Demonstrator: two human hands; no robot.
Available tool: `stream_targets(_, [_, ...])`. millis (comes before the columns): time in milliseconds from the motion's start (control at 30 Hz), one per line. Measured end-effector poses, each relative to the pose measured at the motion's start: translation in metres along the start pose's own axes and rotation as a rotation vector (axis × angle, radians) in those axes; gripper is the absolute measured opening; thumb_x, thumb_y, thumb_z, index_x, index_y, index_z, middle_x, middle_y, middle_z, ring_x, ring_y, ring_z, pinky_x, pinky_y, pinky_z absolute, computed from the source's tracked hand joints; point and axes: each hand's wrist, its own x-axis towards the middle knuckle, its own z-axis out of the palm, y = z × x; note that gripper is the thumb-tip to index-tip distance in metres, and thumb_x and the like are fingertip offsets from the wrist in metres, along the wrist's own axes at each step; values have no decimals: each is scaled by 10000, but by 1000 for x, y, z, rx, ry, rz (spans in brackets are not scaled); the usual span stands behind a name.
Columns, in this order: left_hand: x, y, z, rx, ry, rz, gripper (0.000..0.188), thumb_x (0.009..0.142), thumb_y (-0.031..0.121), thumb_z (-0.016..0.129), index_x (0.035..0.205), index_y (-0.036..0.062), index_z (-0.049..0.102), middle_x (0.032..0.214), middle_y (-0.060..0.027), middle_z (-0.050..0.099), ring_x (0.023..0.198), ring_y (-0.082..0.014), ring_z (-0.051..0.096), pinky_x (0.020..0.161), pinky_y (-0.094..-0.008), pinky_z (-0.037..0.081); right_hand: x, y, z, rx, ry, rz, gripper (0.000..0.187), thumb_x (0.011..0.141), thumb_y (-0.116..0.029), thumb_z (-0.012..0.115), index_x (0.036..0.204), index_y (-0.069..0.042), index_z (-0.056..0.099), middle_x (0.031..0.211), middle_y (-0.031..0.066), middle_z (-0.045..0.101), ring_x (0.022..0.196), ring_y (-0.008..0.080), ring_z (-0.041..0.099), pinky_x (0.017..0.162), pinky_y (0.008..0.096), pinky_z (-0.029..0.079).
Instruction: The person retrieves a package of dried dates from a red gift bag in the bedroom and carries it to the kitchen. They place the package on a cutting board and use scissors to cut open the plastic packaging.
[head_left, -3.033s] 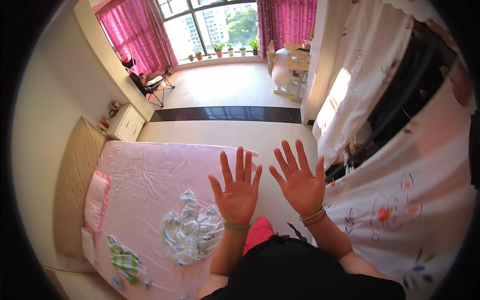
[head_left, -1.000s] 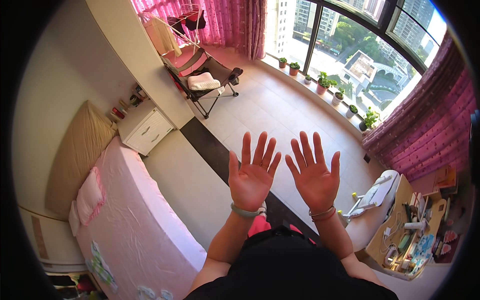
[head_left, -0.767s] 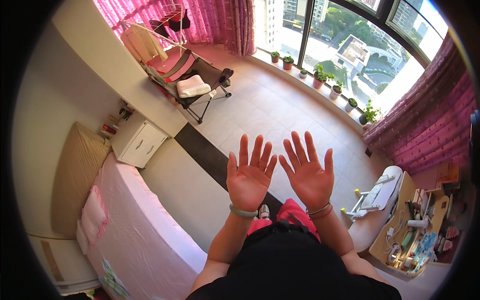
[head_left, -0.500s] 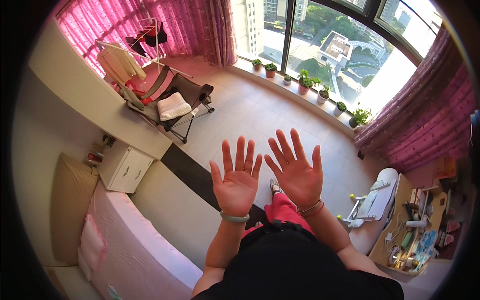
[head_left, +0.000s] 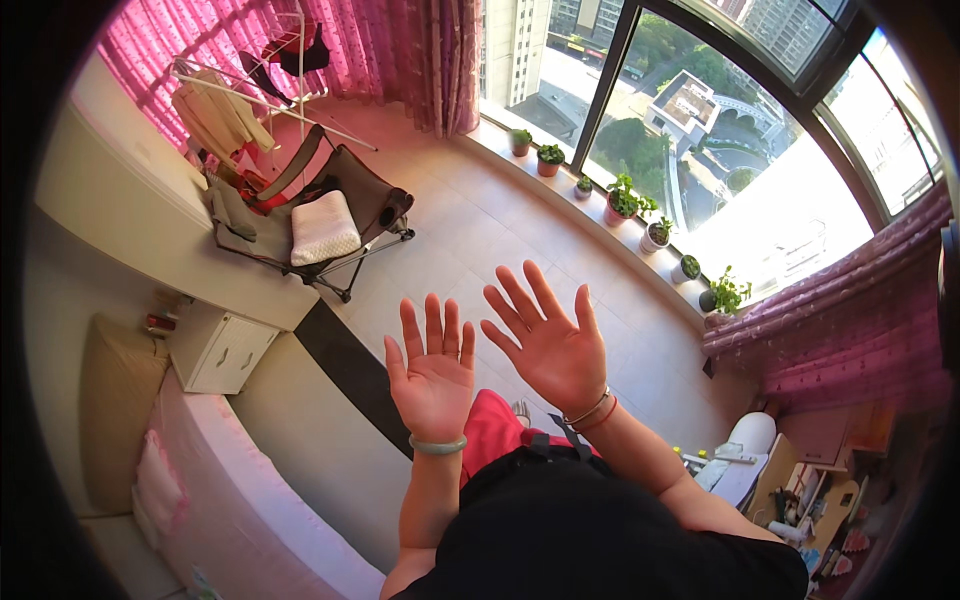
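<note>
My left hand point(head_left: 432, 385) is raised in front of me, palm up toward my view, fingers stretched out and nothing in it. A pale green bangle point(head_left: 437, 445) circles that wrist. To its right, my right hand point(head_left: 553, 345) is held a little higher, its palm also showing and its fingers spread. It is bare of any object. Thin bracelets point(head_left: 592, 410) sit on the right wrist. The two hands are close together but do not touch each other.
A folding chair point(head_left: 375, 190) with a white pillow point(head_left: 325, 228) stands at the far left beside a drying rack point(head_left: 240, 95). Potted plants point(head_left: 620, 200) line the windowsill. The pink bed point(head_left: 250, 500) and white cabinet point(head_left: 230, 355) are at left; a cluttered desk point(head_left: 835, 515) is at right.
Both hands have shifted left in view and remain open. My view has turned, so the chair sits farther left and the desk has slid toward the lower right.
</note>
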Motion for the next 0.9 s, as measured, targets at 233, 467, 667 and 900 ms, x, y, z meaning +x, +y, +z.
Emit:
stream_targets(233, [121, 21, 8, 6, -40, 128, 514, 1024, 472, 363, 1487, 249, 352, 1571, -43, 291, 1451, -252, 259, 1185, -472, 225, 131, -27, -17, -38, -49, 43, 693, 999, -593, 274, 1535, -155, 239, 1588, 100, 229, 1464, 269, 200, 1184, 479, 173])
stream_targets(467, [277, 59, 17, -45, -75, 81, 554, 1019, 509, 331, 1512, 259, 295, 1579, -67, 267, 1455, -267, 245, 1192, -488, 195, 285, -50, -18, -90, -37, 41, 698, 996, -599, 272, 1533, -154, 245, 1587, 101, 230, 1468, 268, 191, 1184, 477, 167])
stream_targets(667, [389, 100, 23, 26, -69, 159, 585, 1009, 531, 345, 1523, 263, 267, 1582, -89, 253, 1452, -271, 250, 1194, -481, 170, 396, -63, -17, -139, 27, -11, 687, 997, -594, 283, 1520, -149, 281, 1577, 106, 258, 1465, 281, 202, 1183, 480, 171])
stream_targets(900, [479, 141, -4, -54, -6, 255, 590, 1008, 545, 330, 1520, 256, 281, 1590, -63, 232, 1467, -256, 204, 1204, -469, 144, 516, -74, -43, -64, 101, 36, 660, 1003, -568, 311, 1504, -138, 313, 1565, 115, 281, 1458, 298, 214, 1183, 495, 184])
